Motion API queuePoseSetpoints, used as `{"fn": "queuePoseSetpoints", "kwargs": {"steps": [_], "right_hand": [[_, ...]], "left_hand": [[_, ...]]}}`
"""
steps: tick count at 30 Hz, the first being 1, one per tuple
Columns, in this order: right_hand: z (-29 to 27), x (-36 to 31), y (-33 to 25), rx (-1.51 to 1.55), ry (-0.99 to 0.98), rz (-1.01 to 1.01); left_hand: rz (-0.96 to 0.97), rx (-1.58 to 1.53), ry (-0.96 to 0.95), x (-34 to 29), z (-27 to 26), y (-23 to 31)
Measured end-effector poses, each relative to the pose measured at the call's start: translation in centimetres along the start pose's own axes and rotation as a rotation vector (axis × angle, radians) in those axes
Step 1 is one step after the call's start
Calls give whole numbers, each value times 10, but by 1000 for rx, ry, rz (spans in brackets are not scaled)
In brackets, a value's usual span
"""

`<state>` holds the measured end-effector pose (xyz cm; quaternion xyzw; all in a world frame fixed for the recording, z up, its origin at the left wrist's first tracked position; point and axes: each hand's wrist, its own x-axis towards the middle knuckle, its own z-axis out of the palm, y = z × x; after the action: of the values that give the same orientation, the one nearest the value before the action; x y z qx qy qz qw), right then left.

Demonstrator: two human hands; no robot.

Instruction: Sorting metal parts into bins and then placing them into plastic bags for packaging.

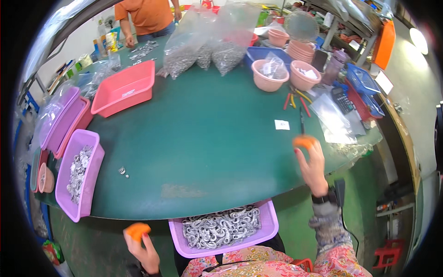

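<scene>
My left hand [143, 249] is low at the left, off the table's front edge and beside a purple basin [269, 231]. This basin rests at my lap, filled with small grey metal ring-like parts [221, 228]. Over on the right, my right hand [314, 168] hovers above the table's edge, below a black pen [302, 121]. Bright orange coverings, blurred and seemingly finger cots, hide the fingertips of both hands. Each thumb stands apart from the fingers, and I see nothing else in either hand.
Another purple basin [95, 173] with metal parts stands at the table's left. Few loose pieces [122, 171] lie beside it. Farther back are a red tray [146, 87], bags of parts [228, 55], pink bowls [270, 83], pliers [292, 99] and a calculator [343, 100]. A person [146, 18] stands across.
</scene>
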<state>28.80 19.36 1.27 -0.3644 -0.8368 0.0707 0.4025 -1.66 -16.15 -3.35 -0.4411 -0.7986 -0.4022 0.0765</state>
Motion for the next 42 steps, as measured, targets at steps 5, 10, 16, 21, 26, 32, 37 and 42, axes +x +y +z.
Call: {"fn": "queuePoseSetpoints", "kwargs": {"steps": [5,10,16,21,26,32,37,42], "right_hand": [[-24,-101,-37,280,-704,679],[34,-165,-14,780,-603,889],[20,-173,-34,1001,-437,1034],[-70,-194,-39,877,-302,1162],[-165,-215,-60,698,-33,1209],[-233,-197,-101,792,183,1134],[-202,-156,-92,831,169,1041],[-100,-76,-81,827,-152,874]], "left_hand": [[-744,-489,-283,-50,21,-7],[-611,-763,-523,-20,76,-10],[-734,-931,-629,-16,86,-9],[-813,-1111,-874,-36,104,36],[-676,-1114,-1259,-46,134,95],[-538,-1175,-1402,-15,95,158],[-490,-1195,-1171,40,65,152],[-468,-1093,-827,104,51,86]]}}
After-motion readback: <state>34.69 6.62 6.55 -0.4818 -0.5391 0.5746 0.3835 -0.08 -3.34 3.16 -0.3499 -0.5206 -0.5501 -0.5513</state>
